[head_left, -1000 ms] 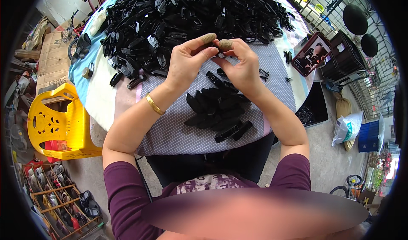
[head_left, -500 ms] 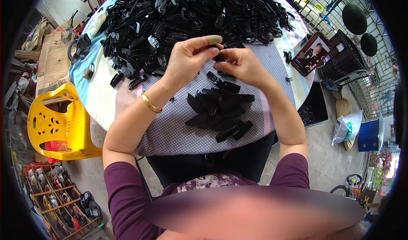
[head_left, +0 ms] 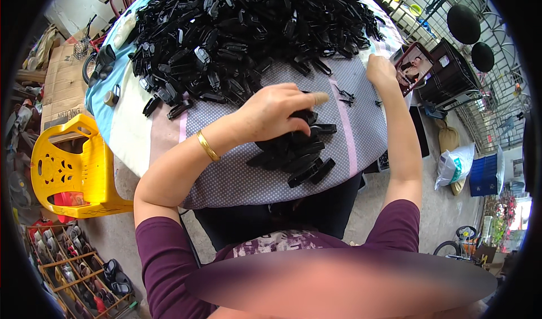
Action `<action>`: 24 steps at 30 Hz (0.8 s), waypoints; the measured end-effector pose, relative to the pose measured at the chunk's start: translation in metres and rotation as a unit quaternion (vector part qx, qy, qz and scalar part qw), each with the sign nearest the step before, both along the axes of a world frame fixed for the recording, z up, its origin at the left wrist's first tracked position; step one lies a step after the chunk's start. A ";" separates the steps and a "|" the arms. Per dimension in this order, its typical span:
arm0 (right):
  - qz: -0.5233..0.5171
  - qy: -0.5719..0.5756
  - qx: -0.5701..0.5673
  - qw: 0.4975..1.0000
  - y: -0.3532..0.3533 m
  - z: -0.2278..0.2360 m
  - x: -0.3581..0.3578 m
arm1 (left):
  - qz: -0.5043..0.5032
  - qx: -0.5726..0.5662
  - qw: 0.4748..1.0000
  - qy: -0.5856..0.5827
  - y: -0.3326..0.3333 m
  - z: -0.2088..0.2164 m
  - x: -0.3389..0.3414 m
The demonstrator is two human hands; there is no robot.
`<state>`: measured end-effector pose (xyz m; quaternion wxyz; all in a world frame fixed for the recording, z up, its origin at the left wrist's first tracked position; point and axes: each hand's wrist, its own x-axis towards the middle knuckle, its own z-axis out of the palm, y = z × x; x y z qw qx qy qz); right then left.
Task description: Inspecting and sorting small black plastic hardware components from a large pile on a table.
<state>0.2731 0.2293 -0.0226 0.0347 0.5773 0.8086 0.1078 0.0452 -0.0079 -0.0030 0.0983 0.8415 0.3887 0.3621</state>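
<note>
Black plastic pieces (head_left: 243, 42) — on dotted tablecloth (head_left: 217, 178), yellow chair (head_left: 95, 169) nearby — and hands (head_left: 274, 111) apart (grips unclear)

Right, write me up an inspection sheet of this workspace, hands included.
Surface: table covered in cloth, grey and dotted nearest the person.
Job's things: large heap of black pieces across the far side; smaller black pile nearer the person.
Clutter: small dark bits right of the smaller pile; lit phone at the table's right edge.
Hands: left hand at the smaller pile, grip unclear; right hand beside the phone, fingertips hidden.
Cables: nothing seen for certain.
Surroundings: yellow chair and shoe rack on the left; white sack and blue crate on the right.
</note>
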 end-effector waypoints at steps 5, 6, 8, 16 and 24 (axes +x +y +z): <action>0.074 0.121 0.084 0.986 -0.026 0.027 -0.018 | 0.046 0.016 0.997 -0.056 0.001 0.003 0.001; 0.146 0.207 0.065 0.965 -0.040 0.035 -0.026 | 0.088 0.000 0.992 -0.092 0.003 0.000 -0.001; 0.193 0.401 -0.116 0.888 -0.061 0.046 -0.050 | 0.153 -0.067 0.965 -0.202 0.007 -0.002 -0.006; 0.340 0.573 -0.288 0.688 -0.113 0.023 -0.115 | 0.219 -0.114 0.923 -0.296 0.015 -0.006 -0.016; 0.247 0.230 -0.013 0.941 -0.061 0.006 -0.065 | 0.101 -0.319 0.800 -0.498 0.022 -0.012 -0.028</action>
